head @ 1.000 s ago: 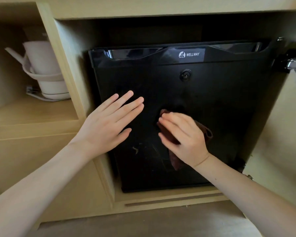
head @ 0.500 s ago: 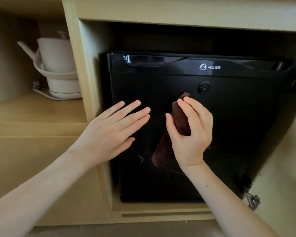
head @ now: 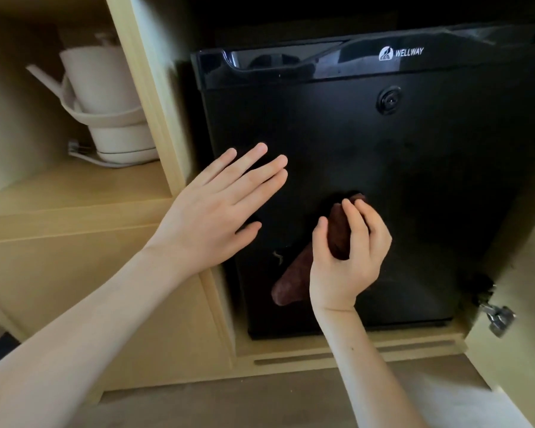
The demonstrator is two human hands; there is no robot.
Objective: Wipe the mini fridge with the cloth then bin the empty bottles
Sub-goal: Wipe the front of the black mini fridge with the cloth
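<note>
The right hand (head: pixel 348 257), gripping the bunched brown cloth (head: pixel 340 233), has swept up the black mini fridge door (head: pixel 337 134) towards the round lock (head: pixel 389 100) and back down again, and now sits low on the door. A tail of the cloth that was tucked under the hand a second ago now hangs out to its left.

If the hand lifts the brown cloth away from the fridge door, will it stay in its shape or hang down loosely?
Probably loosely. The brown cloth is bunched inside the right hand, and its free end already droops below the palm against the mini fridge door, so it looks soft and floppy. It also seems light, since a few fingers hold it. Its fuzzy surface suggests it is unlikely to slip.
</note>
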